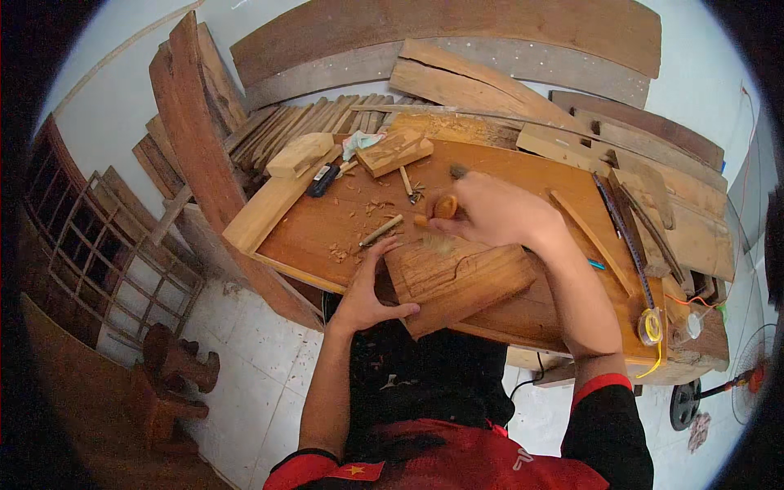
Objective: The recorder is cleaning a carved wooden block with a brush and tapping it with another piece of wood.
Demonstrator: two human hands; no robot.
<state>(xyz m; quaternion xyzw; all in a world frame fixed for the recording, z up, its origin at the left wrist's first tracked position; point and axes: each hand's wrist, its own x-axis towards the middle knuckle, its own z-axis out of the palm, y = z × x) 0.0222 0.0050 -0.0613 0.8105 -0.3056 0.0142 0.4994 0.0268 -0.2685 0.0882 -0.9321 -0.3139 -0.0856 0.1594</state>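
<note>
A thick brown wooden block [465,282] with dark grain lines lies slanted at the near edge of the bench, partly overhanging it. My left hand [367,290] grips its left end, thumb on the near side and fingers along the far corner. Above the block's far edge, my right hand [498,208] is closed around what looks like a wooden-handled brush [445,207]. Pale bristles [437,242], blurred, touch or hover just over the block; I cannot tell which. Beyond the left hand lies a short tool with a pale handle [381,230].
Wood shavings [343,249] litter the brown bench top [302,224]. A second tool [407,184], a black object [323,180], a cloth [363,142] and a carved block [395,153] sit farther back. At right are a wood strip [592,241], blue pen [596,264] and yellow tape measure [650,327].
</note>
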